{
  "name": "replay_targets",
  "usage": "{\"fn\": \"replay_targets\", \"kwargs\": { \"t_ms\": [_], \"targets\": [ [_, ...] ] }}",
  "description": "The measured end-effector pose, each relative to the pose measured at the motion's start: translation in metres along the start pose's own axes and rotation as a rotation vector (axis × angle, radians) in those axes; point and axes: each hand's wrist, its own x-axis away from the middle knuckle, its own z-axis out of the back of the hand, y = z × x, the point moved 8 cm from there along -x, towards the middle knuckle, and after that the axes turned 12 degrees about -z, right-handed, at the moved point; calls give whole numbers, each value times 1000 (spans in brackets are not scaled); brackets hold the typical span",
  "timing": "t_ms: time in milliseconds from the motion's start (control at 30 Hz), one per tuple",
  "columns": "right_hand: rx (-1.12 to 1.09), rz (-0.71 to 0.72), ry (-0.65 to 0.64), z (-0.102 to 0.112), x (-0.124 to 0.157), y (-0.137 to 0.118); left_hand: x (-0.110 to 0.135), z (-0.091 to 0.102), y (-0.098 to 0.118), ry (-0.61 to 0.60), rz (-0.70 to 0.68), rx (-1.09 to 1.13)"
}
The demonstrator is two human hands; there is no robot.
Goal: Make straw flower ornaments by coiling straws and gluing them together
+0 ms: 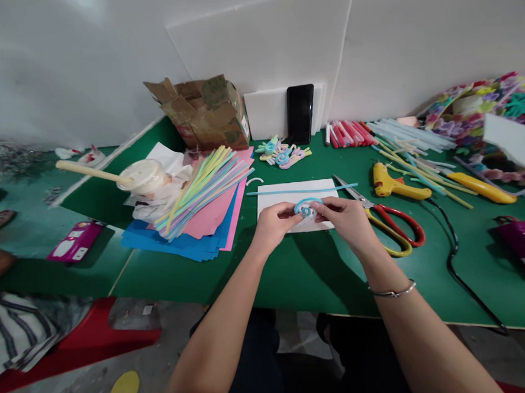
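Both of my hands meet over a white sheet [275, 200] on the green table [302, 271]. My left hand [273, 222] and my right hand [344, 216] pinch a small light-blue coiled strip [306, 205] between their fingertips. The coil is rolled into a spiral and sits just above the sheet. A straight light-blue straw [289, 191] lies across the sheet's far edge. A thin bracelet circles my right wrist.
Red-and-yellow scissors [386, 218] and a yellow glue gun [393, 184] with a black cord lie to the right. Pastel straws [204, 191] rest on pink and blue paper at left, beside a lidded cup [143, 176]. Finished coils [282, 152], a phone and a cardboard box stand behind.
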Motion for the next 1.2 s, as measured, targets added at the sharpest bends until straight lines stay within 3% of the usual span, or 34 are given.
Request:
{"fn": "replay_targets", "kwargs": {
  "t_ms": [433, 1200],
  "targets": [
    [34, -45, -28, -4, 1, 2, 2, -4, -4, -81, 7, -53],
    [-4, -81, -63, -7, 0, 7, 5, -2, -2, -22, 16, -80]
  ]
}}
